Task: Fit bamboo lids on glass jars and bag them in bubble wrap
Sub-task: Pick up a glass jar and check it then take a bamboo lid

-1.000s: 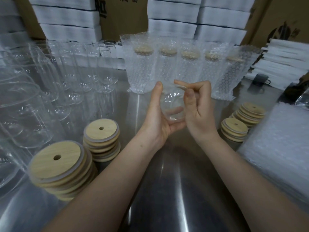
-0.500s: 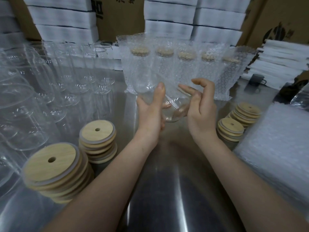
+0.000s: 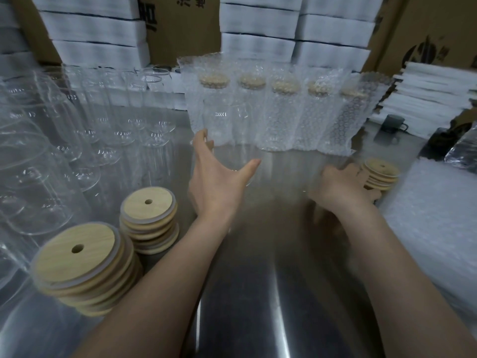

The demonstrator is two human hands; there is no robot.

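Right hand (image 3: 343, 188) blurred, fingertips hidden; glass jar (image 3: 225, 151) outline barely discernible.

Shiny steel table (image 3: 258, 293), white foam boxes (image 3: 258, 45) stacked behind, brown cardboard cartons (image 3: 180, 29)

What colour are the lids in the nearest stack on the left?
The lids are light tan with a pale grey rim; head view.

Single head-worn wide-angle view, looking forward and down, close over steel table (image 3: 258, 319).
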